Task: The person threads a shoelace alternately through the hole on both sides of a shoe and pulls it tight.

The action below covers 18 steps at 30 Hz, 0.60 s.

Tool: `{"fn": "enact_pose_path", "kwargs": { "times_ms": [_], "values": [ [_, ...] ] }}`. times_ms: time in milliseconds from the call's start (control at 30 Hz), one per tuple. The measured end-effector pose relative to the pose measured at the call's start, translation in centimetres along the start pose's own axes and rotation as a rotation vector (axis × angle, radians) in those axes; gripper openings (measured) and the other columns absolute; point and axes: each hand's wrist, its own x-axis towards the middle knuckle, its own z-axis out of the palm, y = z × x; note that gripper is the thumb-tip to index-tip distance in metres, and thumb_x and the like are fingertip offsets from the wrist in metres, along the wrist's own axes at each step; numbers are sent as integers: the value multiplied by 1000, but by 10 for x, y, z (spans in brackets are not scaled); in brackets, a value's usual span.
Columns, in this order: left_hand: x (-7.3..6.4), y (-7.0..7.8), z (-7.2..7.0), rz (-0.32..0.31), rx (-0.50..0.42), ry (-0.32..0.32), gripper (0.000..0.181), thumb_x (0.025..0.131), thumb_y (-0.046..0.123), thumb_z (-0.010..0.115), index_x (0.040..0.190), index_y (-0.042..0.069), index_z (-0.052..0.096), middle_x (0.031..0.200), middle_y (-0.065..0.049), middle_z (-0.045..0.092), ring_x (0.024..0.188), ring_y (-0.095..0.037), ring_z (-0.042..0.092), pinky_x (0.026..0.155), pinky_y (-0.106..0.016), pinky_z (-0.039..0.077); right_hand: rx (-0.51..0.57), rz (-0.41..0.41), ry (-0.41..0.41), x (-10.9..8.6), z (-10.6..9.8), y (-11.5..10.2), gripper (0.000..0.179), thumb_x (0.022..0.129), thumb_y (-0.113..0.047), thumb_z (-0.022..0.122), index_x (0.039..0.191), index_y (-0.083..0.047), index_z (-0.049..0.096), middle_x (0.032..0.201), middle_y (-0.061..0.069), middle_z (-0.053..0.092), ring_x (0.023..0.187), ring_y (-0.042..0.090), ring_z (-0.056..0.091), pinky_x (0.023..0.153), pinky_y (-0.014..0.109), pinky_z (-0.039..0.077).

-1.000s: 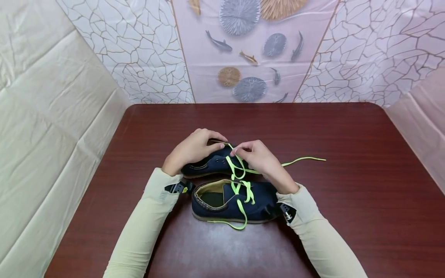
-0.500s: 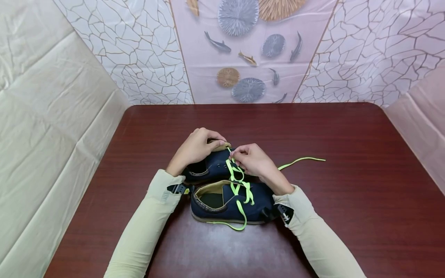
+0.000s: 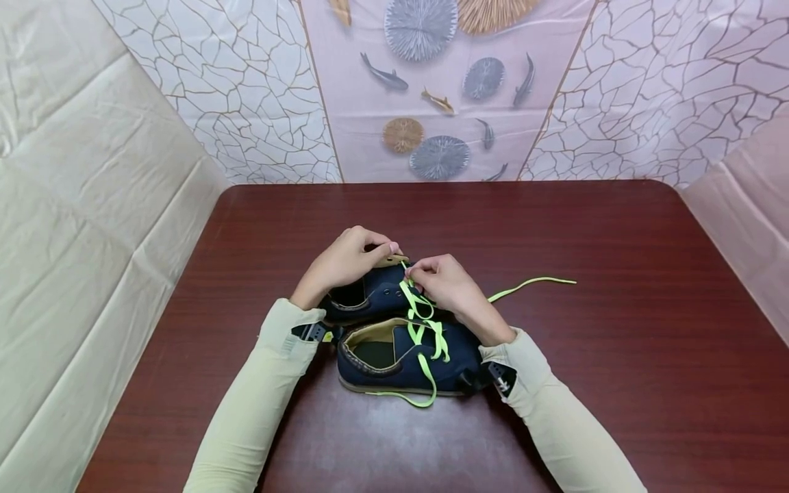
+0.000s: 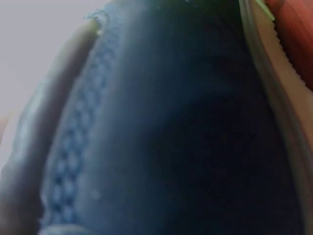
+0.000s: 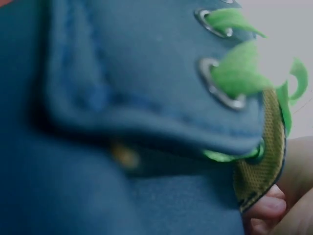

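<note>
Two navy shoes with neon-yellow laces lie side by side in the head view. My left hand [image 3: 345, 260] pinches the turned-up eyelet flap [image 3: 392, 260] of the far shoe [image 3: 370, 301], its tan lining showing. My right hand [image 3: 453, 286] pinches the far shoe's lace [image 3: 407, 272] close to that flap, thumb and forefinger together. The lace's loose end [image 3: 533, 280] trails off to the right. In front, the near shoe [image 3: 372, 380] has a tied-looking lace. In the right wrist view, fingertips [image 5: 269, 206] show beyond a tan-lined edge, near metal eyelets threaded with lace.
The shoes stand on a reddish-brown table [image 3: 616, 342]. Another lace end [image 3: 419, 402] lies in front of the near shoe. Patterned cloth [image 3: 440, 89] hangs behind the table, with pale fabric [image 3: 80, 205] on the left. Navy fabric fills most of the left wrist view.
The left hand has turned the far shoe's flap up, baring its tan lining. The right hand has shifted slightly left and down, still pinching the lace, and the lace's loop has drawn smaller.
</note>
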Motion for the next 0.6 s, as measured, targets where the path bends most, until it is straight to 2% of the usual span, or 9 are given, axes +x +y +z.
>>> {"fn": "enact_pose_path", "kwargs": {
  "times_ms": [133,200,367,467,600],
  "values": [
    [0,2,-1,-6,-47,-23,28,111,20,56,109,13,83,108,-2,79,97,-15,71,90,-37,54,16,-3,-1,2,0,0,26,107,-12,56,101,1,77,69,-2,59,49,7,35,49,21,30],
    [0,1,-1,-26,-63,-24,29,112,18,55,111,12,83,111,-2,79,104,-16,70,94,-38,53,18,-5,2,1,1,-1,26,109,-14,57,102,0,78,71,-1,61,51,8,38,50,22,31],
    [-1,1,0,-139,-109,-31,32,112,17,50,115,13,82,122,-3,76,122,-16,64,104,-38,48,-9,-37,17,0,3,-2,27,110,-16,58,103,-3,81,85,3,72,55,9,41,53,22,34],
    [-1,2,1,-192,-130,-56,32,110,15,50,118,10,81,125,-6,75,122,-17,63,103,-37,48,-13,-55,22,0,4,-1,27,110,-15,58,103,-2,81,89,5,74,55,9,40,53,22,33],
    [1,2,3,-217,-117,-82,27,110,12,56,118,8,81,122,-8,76,118,-19,65,102,-38,49,-32,-77,24,0,5,1,27,109,-15,59,104,-1,81,88,4,74,56,9,40,55,23,33]
  ]
}}
